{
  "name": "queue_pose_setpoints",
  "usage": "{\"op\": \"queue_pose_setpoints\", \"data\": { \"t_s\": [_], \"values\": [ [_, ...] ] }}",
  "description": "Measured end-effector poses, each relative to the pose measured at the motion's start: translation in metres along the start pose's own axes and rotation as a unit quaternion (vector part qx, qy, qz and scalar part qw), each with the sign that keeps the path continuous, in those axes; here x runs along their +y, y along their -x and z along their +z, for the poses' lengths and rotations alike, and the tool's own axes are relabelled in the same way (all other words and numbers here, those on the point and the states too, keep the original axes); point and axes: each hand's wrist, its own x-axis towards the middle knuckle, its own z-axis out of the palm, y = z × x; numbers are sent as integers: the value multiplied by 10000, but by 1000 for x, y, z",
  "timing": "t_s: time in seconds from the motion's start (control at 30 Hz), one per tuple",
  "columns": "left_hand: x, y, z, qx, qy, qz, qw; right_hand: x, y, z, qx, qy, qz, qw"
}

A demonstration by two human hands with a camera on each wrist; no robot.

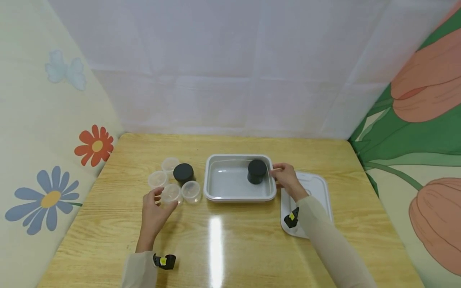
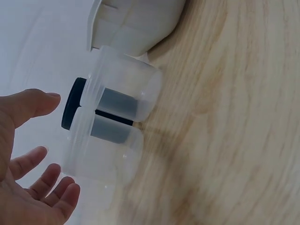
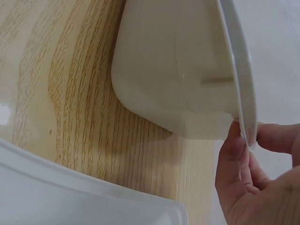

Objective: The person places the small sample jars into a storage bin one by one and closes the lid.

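- Table [image 1: 252, 248]: wood-look, glossy, bears everything. Clock = head view, bin at centre.
- Bin [image 1: 230, 180]: white, shallow, rimmed. Likely light and stiff, a bit slick; the rim lip looks the best hold, one hand at 3 o'clock, one at 9.
- Flat white lid [image 1: 317, 188]: toward 4 o'clock, partly under the right forearm. Probably light, some flex; take by the edge.
- Right hand [image 1: 286, 178]: at the bin's 3 o'clock end, thumb and fingers pinching the rim, forearm reaching in from 5.
- Left hand [image 1: 155, 210]: toward 8 o'clock, thumb and fingers spread wide around the nearest clear pot, gripping nothing. Contact: cannot tell.
- Black pots: one [image 1: 257, 171] upright inside the bin, 3 o'clock end; one [image 1: 183, 173] outside, toward 9. Rigid by look; grip round the side.
- Clear pots [image 1: 171, 193]: four, around the outer black pot at 5, 7, 9 and 10 o'clock. Thin-walled, probably very light, squeezable; pinch lightly just below the ribbed rim.
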Motion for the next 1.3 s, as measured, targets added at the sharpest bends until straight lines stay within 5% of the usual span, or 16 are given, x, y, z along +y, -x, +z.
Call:
{"op": "queue_pose_setpoints", "data": {
  "t_s": [0.87, 1.3],
  "values": [
    [-11, -14, 14, -177, 123, -334, 9992, 0, -1, 0, 2, -45, -76, 10000],
    [-17, -15, 25, 259, 238, -182, 9992, 0, 0, 1, 29, -30, -61, 10000]
  ]
}}
